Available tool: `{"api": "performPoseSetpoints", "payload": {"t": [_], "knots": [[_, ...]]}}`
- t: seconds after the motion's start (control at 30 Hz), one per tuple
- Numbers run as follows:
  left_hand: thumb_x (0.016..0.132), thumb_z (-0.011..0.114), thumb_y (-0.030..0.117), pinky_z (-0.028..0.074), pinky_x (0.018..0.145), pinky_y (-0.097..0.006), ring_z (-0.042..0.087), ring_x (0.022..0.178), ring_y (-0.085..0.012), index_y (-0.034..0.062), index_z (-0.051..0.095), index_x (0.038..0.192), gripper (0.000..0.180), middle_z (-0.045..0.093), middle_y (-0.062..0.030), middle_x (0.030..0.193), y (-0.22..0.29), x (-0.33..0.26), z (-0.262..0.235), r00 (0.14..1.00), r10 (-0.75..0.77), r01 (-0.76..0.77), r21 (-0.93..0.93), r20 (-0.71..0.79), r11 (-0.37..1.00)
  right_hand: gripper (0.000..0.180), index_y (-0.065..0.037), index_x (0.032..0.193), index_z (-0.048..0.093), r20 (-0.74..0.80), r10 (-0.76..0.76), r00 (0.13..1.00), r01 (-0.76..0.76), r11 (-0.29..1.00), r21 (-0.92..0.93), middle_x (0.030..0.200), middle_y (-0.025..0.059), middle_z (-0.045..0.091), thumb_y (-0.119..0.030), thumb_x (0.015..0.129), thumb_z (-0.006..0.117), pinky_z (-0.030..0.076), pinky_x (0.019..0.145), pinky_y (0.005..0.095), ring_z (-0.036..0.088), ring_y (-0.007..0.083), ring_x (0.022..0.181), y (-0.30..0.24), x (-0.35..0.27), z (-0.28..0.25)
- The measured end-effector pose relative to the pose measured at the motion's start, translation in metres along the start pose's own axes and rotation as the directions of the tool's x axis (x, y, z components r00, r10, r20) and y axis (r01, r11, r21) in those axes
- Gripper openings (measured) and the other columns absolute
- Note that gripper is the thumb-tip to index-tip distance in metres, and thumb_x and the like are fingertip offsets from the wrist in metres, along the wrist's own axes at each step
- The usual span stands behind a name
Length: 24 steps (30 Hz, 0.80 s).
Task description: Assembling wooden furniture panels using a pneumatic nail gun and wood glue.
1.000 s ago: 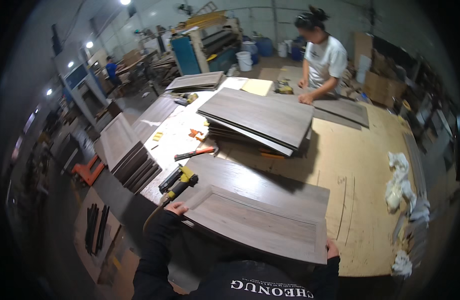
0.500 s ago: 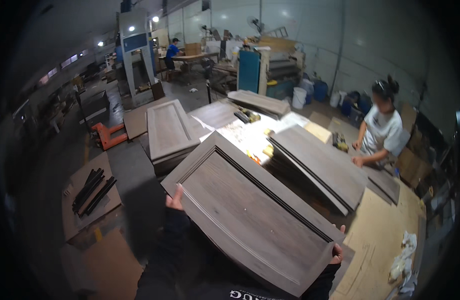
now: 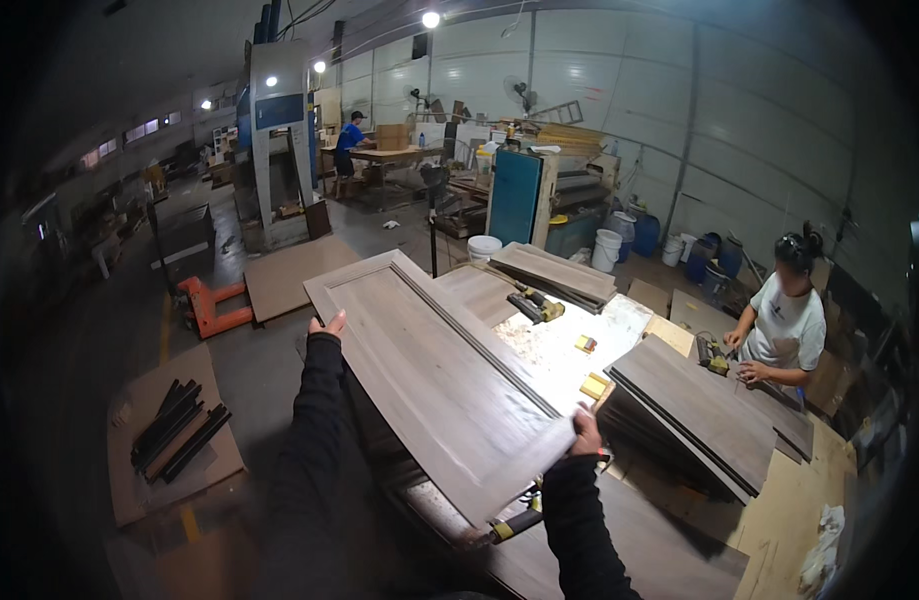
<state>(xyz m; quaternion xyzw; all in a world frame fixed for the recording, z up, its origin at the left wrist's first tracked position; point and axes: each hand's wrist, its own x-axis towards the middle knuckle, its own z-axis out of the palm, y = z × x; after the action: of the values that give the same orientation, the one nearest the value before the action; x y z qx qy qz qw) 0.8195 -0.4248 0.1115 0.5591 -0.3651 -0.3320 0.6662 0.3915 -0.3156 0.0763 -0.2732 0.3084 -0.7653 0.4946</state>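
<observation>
Between my hands is a grey-brown wooden cabinet door (image 3: 434,370) with a raised frame around a recessed panel, lying tilted in front of me. My left hand (image 3: 327,325) is closed on its left edge near the far corner. At the near right corner, my right hand (image 3: 585,432) grips the edge. Whatever supports the door underneath is mostly hidden. Below its near end a black and yellow power tool (image 3: 517,522) shows, beside another grey-brown panel (image 3: 619,545).
A brightly lit worktop (image 3: 619,325) holds a nail gun (image 3: 534,305) and yellow blocks. Stacked panels (image 3: 694,410) lie to the right, where a co-worker (image 3: 779,325) handles something small. On the left are dark strips (image 3: 179,425) on a board and an orange pallet jack (image 3: 211,305).
Both arms have reached forward, carrying the cabinet door away from my body and over the spot where a similar door lay on the left. My view has tilted up a little.
</observation>
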Motion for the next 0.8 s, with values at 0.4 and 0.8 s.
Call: {"api": "performPoseSetpoints", "payload": {"t": [0.4, 0.8], "knots": [[0.052, 0.075, 0.018, 0.027, 0.096, -0.030, 0.032, 0.116, -0.0275, -0.0060, -0.002, 0.129, 0.112, 0.026, -0.0241, 0.128, -0.104, -0.067, 0.019, 0.988, -0.013, 0.035, -0.140, 0.155, 0.990, 0.035, -0.006, 0.108, 0.053, 0.145, 0.004, 0.989, 0.096, 0.732, -0.675, 0.094, 0.0124, 0.059, -0.024, 0.078, 0.054, 0.042, 0.077, 0.0265, 0.055, 0.0163, 0.086, 0.153, 0.043, 0.063], [0.070, 0.061, 0.009, 0.029, 0.094, -0.032, 0.037, 0.109, -0.0250, -0.0052, 0.020, 0.127, 0.071, 0.032, -0.0186, 0.125, -0.146, -0.015, 0.007, 0.973, 0.072, -0.060, -0.063, 0.219, 0.996, 0.031, -0.005, 0.098, 0.056, 0.246, 0.029, 0.969, 0.167, 0.659, -0.733, 0.093, 0.0133, 0.058, -0.030, 0.080, 0.053, 0.042, 0.078, 0.0290, 0.055, 0.0208, 0.088, 0.161, 0.079, 0.044]]}}
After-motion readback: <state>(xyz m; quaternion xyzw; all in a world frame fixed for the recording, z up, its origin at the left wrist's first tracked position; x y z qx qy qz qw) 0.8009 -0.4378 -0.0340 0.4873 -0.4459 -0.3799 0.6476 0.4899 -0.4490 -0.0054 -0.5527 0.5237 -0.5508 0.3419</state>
